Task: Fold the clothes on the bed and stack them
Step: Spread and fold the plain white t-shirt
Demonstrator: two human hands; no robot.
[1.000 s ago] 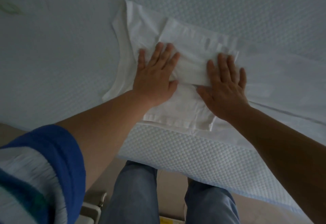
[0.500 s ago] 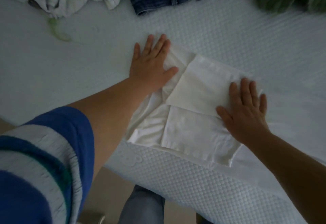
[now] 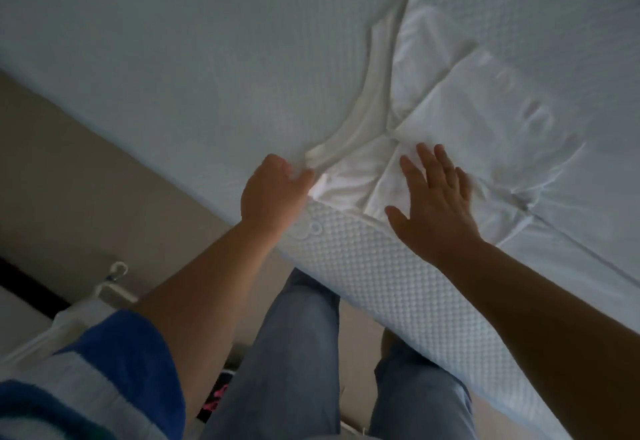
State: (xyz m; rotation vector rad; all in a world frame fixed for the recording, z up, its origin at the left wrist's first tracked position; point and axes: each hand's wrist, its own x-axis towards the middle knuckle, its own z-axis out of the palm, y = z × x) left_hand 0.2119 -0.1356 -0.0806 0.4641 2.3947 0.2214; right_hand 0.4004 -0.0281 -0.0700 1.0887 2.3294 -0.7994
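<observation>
Folding is the step in hand, and one soft white cloth top [image 3: 433, 100] is partly folded; it lies flat on the white bumpy bed cover [image 3: 173, 58], close to the near edge of the bed, to the right of the middle; one flap is already laid over the body of the top, and a curved strap edge runs up its left side toward the far end. The left hand [image 3: 270, 193] is at the near left corner of the top, by the bed edge; its fingers are curled together and look pinched on the end of the strap, but the picture is blurry, so I judge this and cannot be sure. The right hand [image 3: 433, 197] is spread wide with fingers apart; it sits flat on the near part of the top and holds nothing.

I think the next move is to lift the pinched left side and lay it over the middle; the flat hand should keep the cloth from sliding off the near edge; the top is thin and floppy, so it may bunch up if pulled fast. After that it still needs stacking; no stack shows here.

I can read no writing, label or brand name anywhere; faint grey marks show on the folded flap, too blurry to tell.
</observation>
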